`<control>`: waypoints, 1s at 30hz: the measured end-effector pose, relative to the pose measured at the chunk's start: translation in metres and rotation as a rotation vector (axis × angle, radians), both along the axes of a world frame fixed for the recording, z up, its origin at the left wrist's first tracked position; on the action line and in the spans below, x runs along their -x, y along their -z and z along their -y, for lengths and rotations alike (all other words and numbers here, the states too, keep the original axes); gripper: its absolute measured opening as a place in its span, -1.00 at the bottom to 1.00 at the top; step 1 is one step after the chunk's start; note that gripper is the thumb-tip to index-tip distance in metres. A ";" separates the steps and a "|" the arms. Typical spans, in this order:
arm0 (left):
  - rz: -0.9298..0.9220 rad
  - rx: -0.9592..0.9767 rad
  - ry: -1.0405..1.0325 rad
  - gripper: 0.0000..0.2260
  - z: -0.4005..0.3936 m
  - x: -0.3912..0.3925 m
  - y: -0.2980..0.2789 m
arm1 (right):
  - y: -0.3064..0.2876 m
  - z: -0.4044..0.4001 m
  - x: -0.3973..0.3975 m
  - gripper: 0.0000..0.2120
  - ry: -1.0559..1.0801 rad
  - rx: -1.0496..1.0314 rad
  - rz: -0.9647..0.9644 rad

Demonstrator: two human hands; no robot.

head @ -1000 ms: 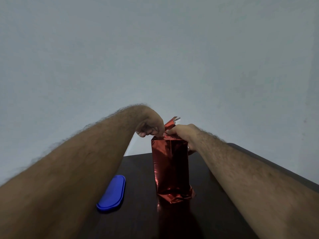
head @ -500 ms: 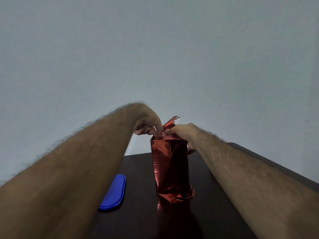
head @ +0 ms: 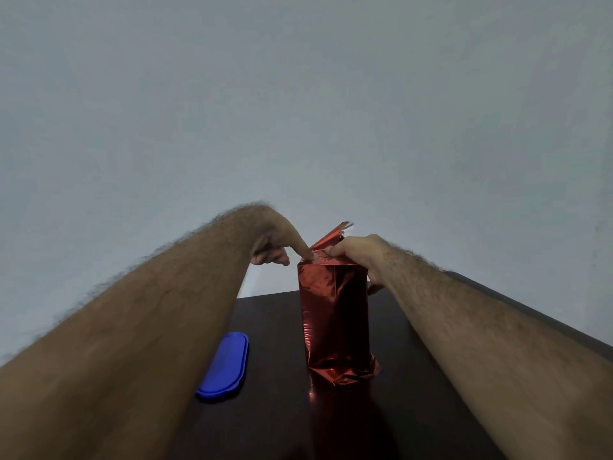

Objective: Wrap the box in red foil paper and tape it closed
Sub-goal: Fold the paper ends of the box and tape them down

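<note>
1. My left hand sits just left of frame centre, index finger stretched out and pressing down on the top left edge of the box, the other fingers curled under.
2. My right hand is at the box's top right corner, fingers folded down onto the red foil paper at the top; whether they pinch a fold or just press it flat, I cannot tell.
3. A loose flap of that foil sticks up at a slant between the two hands, with a silvery edge at its tip.
4. The box stands upright in the middle of the frame, its sides already covered in foil, with crumpled foil bunched at its base.
5. It rests on a dark table that fills the lower centre.
6. A blue oval lid lies flat on the table, lower left of the box and apart from it.
</note>
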State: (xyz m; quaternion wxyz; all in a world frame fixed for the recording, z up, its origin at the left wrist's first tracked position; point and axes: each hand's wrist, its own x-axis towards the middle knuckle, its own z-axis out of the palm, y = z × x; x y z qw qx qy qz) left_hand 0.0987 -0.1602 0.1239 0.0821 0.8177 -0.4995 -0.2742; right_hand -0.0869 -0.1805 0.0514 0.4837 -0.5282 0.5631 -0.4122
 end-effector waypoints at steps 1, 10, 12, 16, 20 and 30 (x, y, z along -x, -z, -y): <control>-0.027 -0.011 -0.007 -0.48 0.000 -0.003 0.004 | 0.000 0.000 0.000 -0.57 -0.003 0.004 0.003; -0.350 0.104 -0.028 -0.54 -0.010 -0.010 0.022 | 0.004 0.003 -0.001 -0.52 -0.016 0.032 0.041; -0.361 0.137 -0.019 -0.37 -0.006 -0.005 0.028 | 0.002 -0.001 -0.001 -0.58 -0.012 0.040 0.027; -0.414 0.168 -0.034 -0.28 0.005 -0.003 0.045 | 0.003 -0.005 0.001 -0.67 0.001 0.054 0.018; -0.436 0.305 -0.028 -0.56 0.004 0.001 0.054 | 0.004 -0.004 0.004 -0.67 -0.004 0.066 0.048; -0.792 0.677 0.173 -0.72 0.011 0.019 0.057 | 0.000 0.003 0.017 -0.64 -0.148 0.113 0.192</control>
